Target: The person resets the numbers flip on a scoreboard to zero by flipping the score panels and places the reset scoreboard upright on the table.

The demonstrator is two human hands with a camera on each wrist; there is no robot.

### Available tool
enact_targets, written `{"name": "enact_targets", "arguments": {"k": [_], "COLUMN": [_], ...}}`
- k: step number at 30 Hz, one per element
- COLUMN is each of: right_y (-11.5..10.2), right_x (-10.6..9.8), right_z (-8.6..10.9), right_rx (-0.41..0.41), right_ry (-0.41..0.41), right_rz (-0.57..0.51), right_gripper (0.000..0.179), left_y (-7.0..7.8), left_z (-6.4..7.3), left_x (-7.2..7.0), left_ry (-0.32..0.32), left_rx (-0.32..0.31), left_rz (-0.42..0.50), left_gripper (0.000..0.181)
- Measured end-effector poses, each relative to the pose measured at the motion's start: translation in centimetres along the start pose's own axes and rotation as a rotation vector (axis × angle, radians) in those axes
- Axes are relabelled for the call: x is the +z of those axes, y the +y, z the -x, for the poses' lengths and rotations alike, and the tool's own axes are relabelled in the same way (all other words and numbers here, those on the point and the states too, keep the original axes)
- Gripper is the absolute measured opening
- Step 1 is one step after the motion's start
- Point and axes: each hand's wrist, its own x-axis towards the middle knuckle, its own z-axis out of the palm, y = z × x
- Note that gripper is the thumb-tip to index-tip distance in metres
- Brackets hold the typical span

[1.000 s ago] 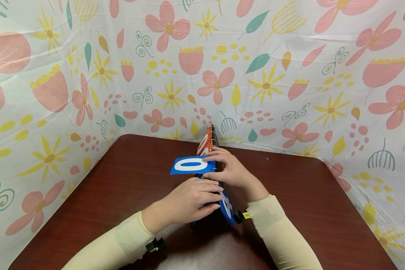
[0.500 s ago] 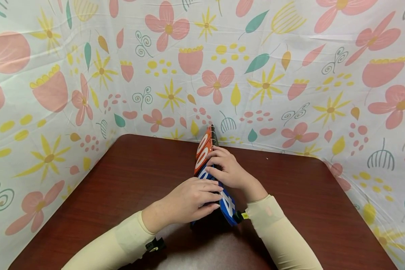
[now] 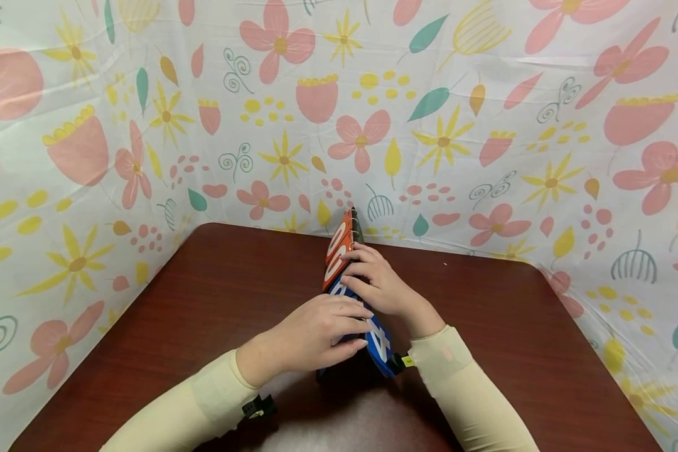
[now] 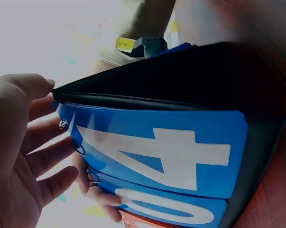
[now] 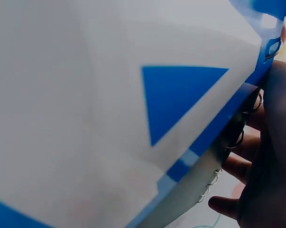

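Note:
A tabletop flip scoreboard (image 3: pixel 336 251) stands tent-like on the table, with orange number cards at its far end and blue ones nearer. Over its near end lies my left hand (image 3: pixel 311 329), fingers spread and nearly straight, touching the ringed top edge. My right hand (image 3: pixel 387 285) curls its fingers over the ridge farther along, fingertips on the blue 0 card's side. The left wrist view shows a blue 4 card (image 4: pixel 209 123), the blue 0 card (image 4: pixel 164 206) beside it, and the black board behind. Another 4 card (image 5: pixel 180 99) fills the right wrist view. My hands hide parts of the ridge.
The dark red-brown table (image 3: pixel 226 282) spreads around the scoreboard. Behind it and at the sides hangs a white curtain (image 3: pixel 407 37) with a floral print. A small black camera (image 3: pixel 258 408) sits at the left wrist.
The blue 0 card, held out level by my right hand a second ago, has dropped flat against the scoreboard's left side. My right fingers have settled on the ridge; my left hand stays put.

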Motion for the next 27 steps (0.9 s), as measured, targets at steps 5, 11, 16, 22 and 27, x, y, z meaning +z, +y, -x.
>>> {"name": "enact_targets", "arguments": {"k": [5, 11, 16, 22, 27], "right_y": [0.0, -0.3, -0.6, -0.8, -0.8], "right_x": [-0.5, -1.7, -2.5, -3.7, -4.5], "right_z": [0.2, 0.4, 1.1, 2.7, 4.6], "right_rx": [0.017, 0.020, 0.042, 0.098, 0.138], "right_ry": [0.016, 0.087, 0.117, 0.037, -0.121], "right_rz": [-0.109, -0.197, -0.192, -0.188, -0.119], "right_gripper": [0.021, 0.019, 0.022, 0.033, 0.046], "left_y": [-0.8, -2.9, -5.7, -9.3, -12.0], "left_z": [-0.1, -0.7, -1.9, -3.1, -4.1], "left_x": [-0.1, -0.1, 0.1, 0.2, 0.4], "left_ry": [0.054, 0.201, 0.237, 0.122, -0.048], "left_rx": [-0.072, -0.189, -0.322, -0.484, -0.563], "left_rz": [0.167, 0.328, 0.269, 0.158, 0.120], "left_gripper": [0.024, 0.016, 0.013, 0.016, 0.036]}}
